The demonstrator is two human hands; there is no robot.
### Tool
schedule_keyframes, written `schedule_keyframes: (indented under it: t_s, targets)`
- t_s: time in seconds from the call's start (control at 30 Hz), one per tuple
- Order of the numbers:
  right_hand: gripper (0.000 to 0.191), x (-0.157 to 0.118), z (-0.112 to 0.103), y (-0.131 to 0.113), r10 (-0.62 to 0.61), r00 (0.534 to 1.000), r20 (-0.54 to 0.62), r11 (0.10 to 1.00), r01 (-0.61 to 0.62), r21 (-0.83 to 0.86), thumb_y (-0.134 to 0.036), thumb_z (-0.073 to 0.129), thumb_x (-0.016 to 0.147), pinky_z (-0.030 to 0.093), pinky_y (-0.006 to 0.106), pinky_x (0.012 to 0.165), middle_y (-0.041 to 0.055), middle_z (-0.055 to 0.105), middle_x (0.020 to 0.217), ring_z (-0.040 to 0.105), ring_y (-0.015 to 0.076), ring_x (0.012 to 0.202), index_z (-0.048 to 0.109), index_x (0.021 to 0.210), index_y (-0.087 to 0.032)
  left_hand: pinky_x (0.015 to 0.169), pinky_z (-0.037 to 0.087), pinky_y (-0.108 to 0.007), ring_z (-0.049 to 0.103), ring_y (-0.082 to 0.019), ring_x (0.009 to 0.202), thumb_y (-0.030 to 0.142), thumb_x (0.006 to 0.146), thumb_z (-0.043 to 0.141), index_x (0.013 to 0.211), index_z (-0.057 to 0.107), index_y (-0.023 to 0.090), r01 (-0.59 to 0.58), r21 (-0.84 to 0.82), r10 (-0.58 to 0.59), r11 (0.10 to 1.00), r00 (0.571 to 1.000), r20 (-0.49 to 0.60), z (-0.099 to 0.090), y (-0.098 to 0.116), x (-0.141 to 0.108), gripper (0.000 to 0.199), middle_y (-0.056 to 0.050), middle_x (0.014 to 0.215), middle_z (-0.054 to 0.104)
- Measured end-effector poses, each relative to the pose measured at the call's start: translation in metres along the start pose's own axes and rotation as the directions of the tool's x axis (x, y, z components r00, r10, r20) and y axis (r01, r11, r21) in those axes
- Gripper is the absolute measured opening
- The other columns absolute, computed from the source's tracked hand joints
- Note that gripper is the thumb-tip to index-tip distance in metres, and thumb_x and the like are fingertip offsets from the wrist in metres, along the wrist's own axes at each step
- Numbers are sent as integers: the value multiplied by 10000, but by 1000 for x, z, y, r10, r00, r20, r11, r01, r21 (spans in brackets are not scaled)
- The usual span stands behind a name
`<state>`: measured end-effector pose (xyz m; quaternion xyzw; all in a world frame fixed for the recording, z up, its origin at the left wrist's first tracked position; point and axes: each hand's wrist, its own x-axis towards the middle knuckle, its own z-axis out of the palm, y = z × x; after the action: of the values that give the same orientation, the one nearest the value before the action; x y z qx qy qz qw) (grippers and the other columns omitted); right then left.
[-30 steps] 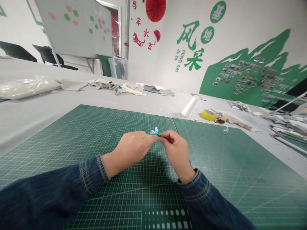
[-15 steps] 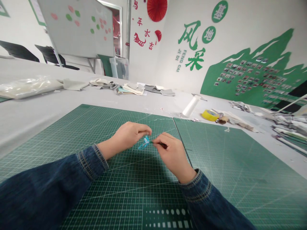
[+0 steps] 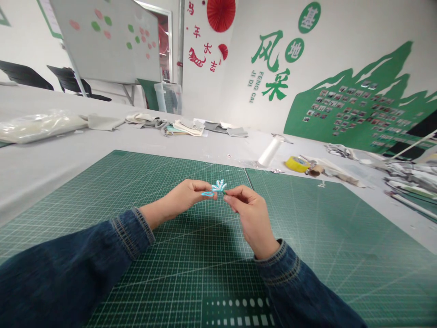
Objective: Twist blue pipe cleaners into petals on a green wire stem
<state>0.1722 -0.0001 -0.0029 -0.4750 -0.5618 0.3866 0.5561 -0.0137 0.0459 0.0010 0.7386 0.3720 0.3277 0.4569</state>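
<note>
A small blue-and-white flower (image 3: 219, 186) with loop-like petals is held up between my hands, above a green gridded cutting mat (image 3: 164, 255). My left hand (image 3: 189, 196) pinches one of its blue petals between thumb and fingers. On the other side, my right hand (image 3: 251, 209) is closed on the flower's thin green stem, close under the petals. Most of the stem is hidden by the right fingers.
A second mat (image 3: 341, 228) adjoins on the right. Behind it lie a white cone (image 3: 271, 151), a yellow tape roll (image 3: 296, 164) and a cardboard tube (image 3: 316, 170). Fabric pieces (image 3: 187, 127) and a plastic-wrapped bundle (image 3: 41, 126) lie along the far left.
The flower has turned upward, and its petals now show spread out. My left fingers have closed on a petal, and my right hand has shifted its hold nearer the flower head.
</note>
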Motion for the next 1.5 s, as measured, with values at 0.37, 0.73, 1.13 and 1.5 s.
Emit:
schedule_keyframes:
  t_s: [0.37,0.73,1.13,1.5]
  targets:
    - [52,4,1,6,-131,975,-177,949,72,-306,-205,635,785,387,290,596,-20,591,660,510,150,610,615,737,-212,698,484,-270,636,-152,762,244,971,468,1048,683,219,-286,752,513,593,854,-80,25,7,-22,230,-27,833,719]
    - [225,-8,2,-2,-360,908,214,586,398,-706,-114,467,917,389,300,670,24,591,766,545,178,724,567,746,-221,586,404,-265,527,-148,647,157,971,413,1135,637,176,-374,908,593,191,781,197,1,17,-23,278,-8,679,630]
    - [145,-3,-1,-3,-253,930,266,873,338,-351,-106,612,823,399,285,651,-16,617,746,550,152,700,645,750,-227,857,479,-268,674,-147,900,220,887,532,892,736,229,-164,389,190,906,981,-29,-18,-4,4,204,16,939,756]
    - [77,4,-4,13,-10,990,-138,998,1,-62,-264,677,758,319,257,530,-55,521,597,415,114,537,623,754,-210,847,477,-303,660,-166,888,252,879,558,878,720,205,-59,119,64,991,997,-39,10,-2,0,168,0,918,745]
